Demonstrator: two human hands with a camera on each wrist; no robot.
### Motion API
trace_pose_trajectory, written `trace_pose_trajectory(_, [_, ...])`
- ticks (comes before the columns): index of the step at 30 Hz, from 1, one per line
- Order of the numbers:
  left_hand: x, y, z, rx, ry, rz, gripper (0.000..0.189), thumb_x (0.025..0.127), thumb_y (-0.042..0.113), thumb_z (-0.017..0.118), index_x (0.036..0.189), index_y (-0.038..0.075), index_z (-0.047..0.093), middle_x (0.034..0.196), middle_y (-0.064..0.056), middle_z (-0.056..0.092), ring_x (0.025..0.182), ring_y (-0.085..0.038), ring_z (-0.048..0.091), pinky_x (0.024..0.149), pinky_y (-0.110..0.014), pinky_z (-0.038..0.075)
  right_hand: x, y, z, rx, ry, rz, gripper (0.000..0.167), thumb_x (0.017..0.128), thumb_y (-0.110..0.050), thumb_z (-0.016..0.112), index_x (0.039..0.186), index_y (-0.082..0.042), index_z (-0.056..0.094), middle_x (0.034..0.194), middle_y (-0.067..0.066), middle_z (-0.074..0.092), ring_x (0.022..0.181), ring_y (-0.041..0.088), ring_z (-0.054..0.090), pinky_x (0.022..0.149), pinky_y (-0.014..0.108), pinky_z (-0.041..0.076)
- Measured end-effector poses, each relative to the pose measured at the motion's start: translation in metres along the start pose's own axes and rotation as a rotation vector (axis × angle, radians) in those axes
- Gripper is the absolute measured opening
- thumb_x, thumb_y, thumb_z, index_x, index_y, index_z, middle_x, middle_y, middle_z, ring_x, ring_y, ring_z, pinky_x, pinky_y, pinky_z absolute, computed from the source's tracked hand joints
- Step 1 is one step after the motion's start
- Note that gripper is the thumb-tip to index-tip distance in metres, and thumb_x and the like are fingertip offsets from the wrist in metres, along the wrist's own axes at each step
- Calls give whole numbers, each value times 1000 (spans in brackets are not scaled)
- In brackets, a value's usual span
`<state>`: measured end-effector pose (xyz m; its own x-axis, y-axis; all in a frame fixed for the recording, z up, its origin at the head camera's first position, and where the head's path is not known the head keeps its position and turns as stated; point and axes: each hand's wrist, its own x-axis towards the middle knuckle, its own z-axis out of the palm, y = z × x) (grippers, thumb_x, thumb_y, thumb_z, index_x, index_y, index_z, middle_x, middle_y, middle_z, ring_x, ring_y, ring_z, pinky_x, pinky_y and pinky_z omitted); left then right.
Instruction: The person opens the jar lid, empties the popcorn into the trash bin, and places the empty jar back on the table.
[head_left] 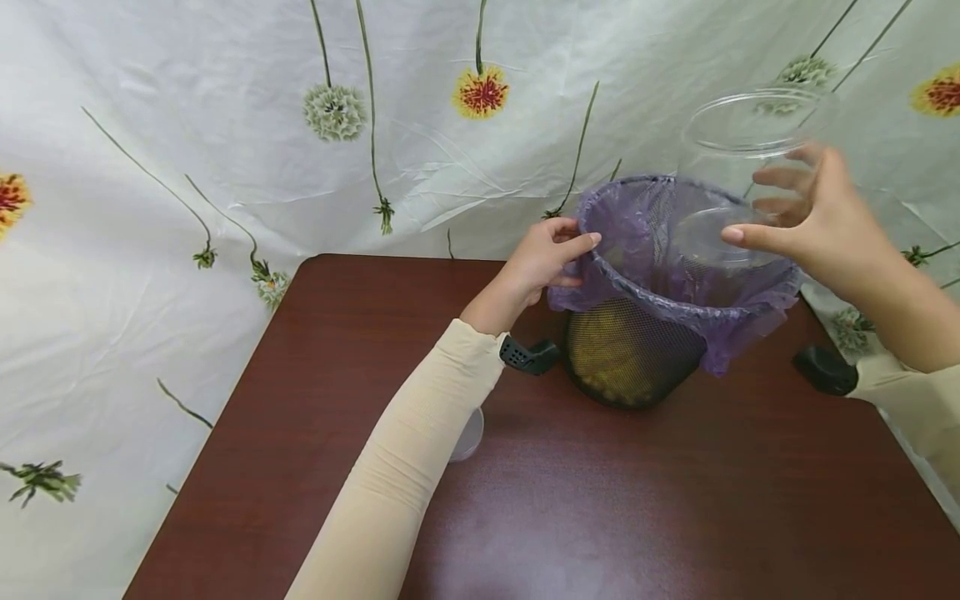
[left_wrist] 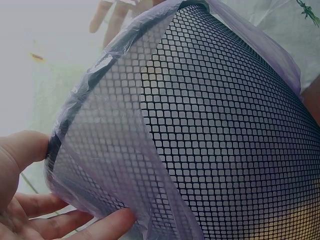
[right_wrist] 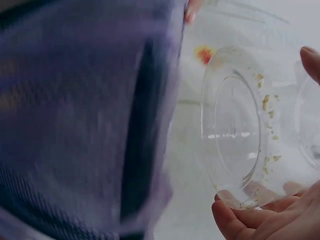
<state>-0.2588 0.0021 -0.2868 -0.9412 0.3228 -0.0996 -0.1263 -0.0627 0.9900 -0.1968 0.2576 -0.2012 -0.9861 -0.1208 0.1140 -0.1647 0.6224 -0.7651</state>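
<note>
A black mesh wastebasket [head_left: 637,354] is tilted on the table, lined with a purple plastic bag [head_left: 626,221] folded over its rim. Through the mesh, yellowish contents show low down. My left hand [head_left: 542,260] grips the rim from the left, thumb on top and fingers against the bag's outside, as the left wrist view shows. My right hand [head_left: 828,221] holds a clear plastic jar [head_left: 712,171] by its side, over the basket's far right part. In the right wrist view, brownish crumbs cling inside the jar [right_wrist: 232,130] near its base.
A clear round lid-like piece [head_left: 468,437] lies on the dark red-brown table [head_left: 600,517], partly hidden by my left sleeve [head_left: 405,450]. Behind the table hangs a pale cloth [head_left: 247,150] printed with flowers.
</note>
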Motion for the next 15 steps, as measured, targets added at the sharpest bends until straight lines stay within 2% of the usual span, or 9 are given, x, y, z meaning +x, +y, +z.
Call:
trace_pose_trajectory(2, [0,0,0,-1,-1,0,57,87,17,61,136,3,36,123,-10,45,113,-21,48,64,-34,53,-5,-1,3,74,-8,-39,89,82,-8,65,140,-24,-1,144,9,24,125,31,33,84,19,40])
trace_pose_trajectory(4, [0,0,0,-2,-1,-2,57,87,17,61,136,3,35,124,-10,45,113,-22,47,64,-34,53,-10,-3,7,198,-20,-87,86,80,2,64,138,-24,5,140,10,28,123,26,37,75,13,42])
trace_pose_trajectory(8, [0,1,1,-8,0,-6,58,86,17,61,136,3,36,124,-11,46,113,-21,48,65,-35,52,-18,-5,14,504,-53,-224,83,73,19,61,134,-19,19,129,13,36,113,21,45,71,16,47])
trace_pose_trajectory(10, [0,2,1,-13,-1,-8,58,86,17,62,135,3,36,123,-11,46,113,-21,48,65,-36,52,-22,-6,18,639,-97,-302,82,70,25,59,132,-15,23,127,13,40,110,21,48,72,20,48])
trace_pose_trajectory(12, [0,2,1,-16,0,-9,57,86,17,62,135,3,36,122,-11,47,112,-21,48,66,-36,52,-25,-7,22,740,-142,-371,83,66,29,58,131,-11,26,126,16,43,108,22,51,73,23,49])
trace_pose_trajectory(15, [0,1,1,-16,2,-13,58,86,17,62,135,3,36,122,-11,47,112,-21,48,66,-36,52,-33,-7,31,815,-201,-438,84,64,30,59,132,-7,27,125,18,46,109,24,52,77,25,48])
